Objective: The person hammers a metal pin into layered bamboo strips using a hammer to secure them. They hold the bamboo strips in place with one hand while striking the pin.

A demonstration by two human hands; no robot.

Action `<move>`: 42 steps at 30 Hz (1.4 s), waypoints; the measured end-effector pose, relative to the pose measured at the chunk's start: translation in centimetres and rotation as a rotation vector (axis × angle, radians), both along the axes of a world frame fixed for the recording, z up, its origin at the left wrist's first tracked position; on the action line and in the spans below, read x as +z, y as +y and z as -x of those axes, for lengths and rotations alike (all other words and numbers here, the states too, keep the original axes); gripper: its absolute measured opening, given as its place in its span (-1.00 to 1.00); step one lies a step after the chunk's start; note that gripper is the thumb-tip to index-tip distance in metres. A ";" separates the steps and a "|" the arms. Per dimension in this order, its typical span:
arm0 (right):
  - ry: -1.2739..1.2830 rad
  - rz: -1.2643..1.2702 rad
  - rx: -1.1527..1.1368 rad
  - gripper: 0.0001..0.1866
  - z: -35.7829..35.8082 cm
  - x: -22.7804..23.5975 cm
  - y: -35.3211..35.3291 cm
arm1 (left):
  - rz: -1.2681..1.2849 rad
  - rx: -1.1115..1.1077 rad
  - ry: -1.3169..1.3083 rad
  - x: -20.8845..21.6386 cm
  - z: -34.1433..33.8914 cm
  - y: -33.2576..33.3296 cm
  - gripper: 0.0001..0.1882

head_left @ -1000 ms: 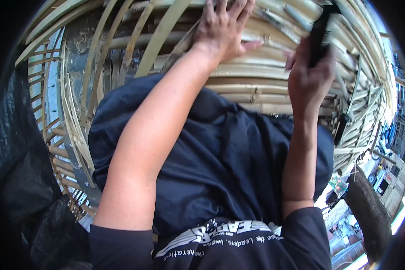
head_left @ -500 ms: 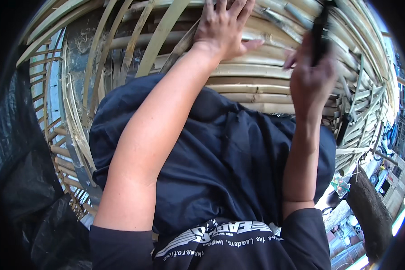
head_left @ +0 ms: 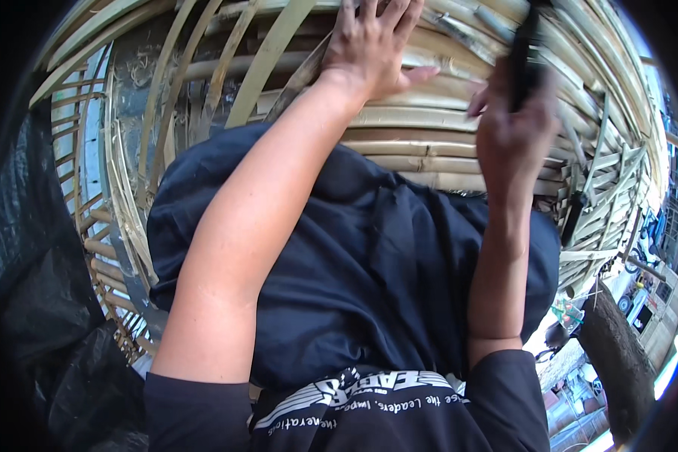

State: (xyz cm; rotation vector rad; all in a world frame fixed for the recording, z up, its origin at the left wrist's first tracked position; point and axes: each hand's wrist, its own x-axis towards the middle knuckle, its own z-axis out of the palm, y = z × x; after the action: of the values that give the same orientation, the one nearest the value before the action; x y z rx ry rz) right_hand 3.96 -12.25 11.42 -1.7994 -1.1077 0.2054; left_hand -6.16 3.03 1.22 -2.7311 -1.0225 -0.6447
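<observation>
My left hand (head_left: 373,49) lies spread on the bamboo slats (head_left: 429,120), with its thumb pointing right and its fingertips reaching the top edge of the view. To the right, my right hand (head_left: 518,124) is closed round a long black object (head_left: 531,56), raised upright in front of the slats. Motion blurs both the hand and the object, so its exact kind does not show. One finger of that hand sticks out to the left.
Split bamboo strips (head_left: 267,64) lie at the upper left. Thin woven slats (head_left: 603,196) stand at the right. Black plastic sheeting (head_left: 37,301) hangs on the left. A brown wooden post (head_left: 618,361) is at the lower right. Dark cloth (head_left: 369,279) covers my lap.
My right hand has shifted slightly left and down with the black object, which still blurs. My left hand stays spread in nearly the same place on the bamboo.
</observation>
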 end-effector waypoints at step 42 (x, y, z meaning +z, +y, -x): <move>-0.246 0.180 -0.129 -0.75 -1.1 -2.9 0.1 | -0.009 0.002 0.024 -0.8 -0.5 -1.3 0.26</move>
State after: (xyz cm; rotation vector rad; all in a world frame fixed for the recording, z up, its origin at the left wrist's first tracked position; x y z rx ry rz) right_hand 5.07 -12.11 8.53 -2.0922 -1.1679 0.0063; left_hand -5.63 1.69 0.43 -2.7231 -1.0143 -0.6126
